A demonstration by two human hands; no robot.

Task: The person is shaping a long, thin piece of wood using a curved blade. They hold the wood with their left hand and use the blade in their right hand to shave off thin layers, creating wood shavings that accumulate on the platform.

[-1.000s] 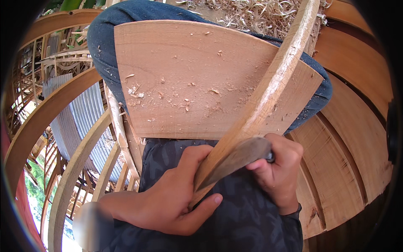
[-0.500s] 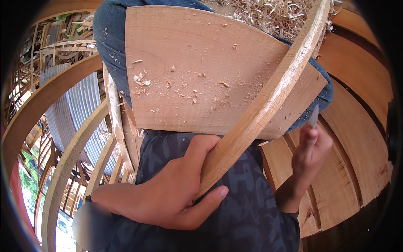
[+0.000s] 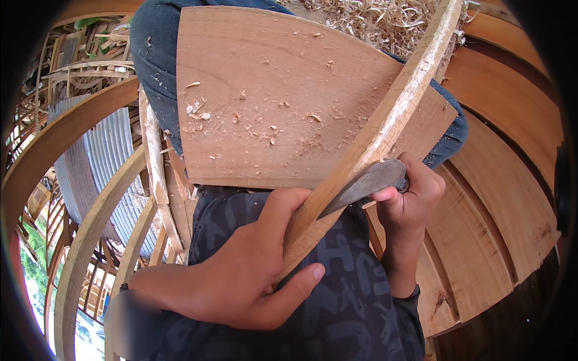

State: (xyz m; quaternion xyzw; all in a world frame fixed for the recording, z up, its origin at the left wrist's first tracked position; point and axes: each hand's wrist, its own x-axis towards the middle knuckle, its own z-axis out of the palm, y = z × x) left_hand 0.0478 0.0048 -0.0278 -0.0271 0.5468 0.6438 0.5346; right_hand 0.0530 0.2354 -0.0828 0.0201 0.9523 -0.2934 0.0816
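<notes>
My left hand [image 3: 244, 265] is closed around the near end of a long, slightly curved wooden strip [image 3: 385, 129]. The strip slants away to the upper right, its upper edge rough and pale where it has been cut. In my right hand [image 3: 412, 195] is a knife [image 3: 365, 185] with a broad dark blade. That blade lies against the strip, a little beyond my left hand, its tip pointing toward me. Under the strip, a flat wooden board [image 3: 271, 102] rests across my legs, dotted with small shavings. The knife's handle is hidden inside my right fist.
A heap of curly wood shavings [image 3: 385, 24] lies beyond the board. Curved wooden ribs [image 3: 90, 234] rise on the left, with corrugated metal sheeting [image 3: 111, 162] behind them. Wide curved planks [image 3: 481, 210] line the right side.
My right hand has moved left with the knife, from beside the strip to the strip, and the blade now touches it. My left hand keeps its hold.
</notes>
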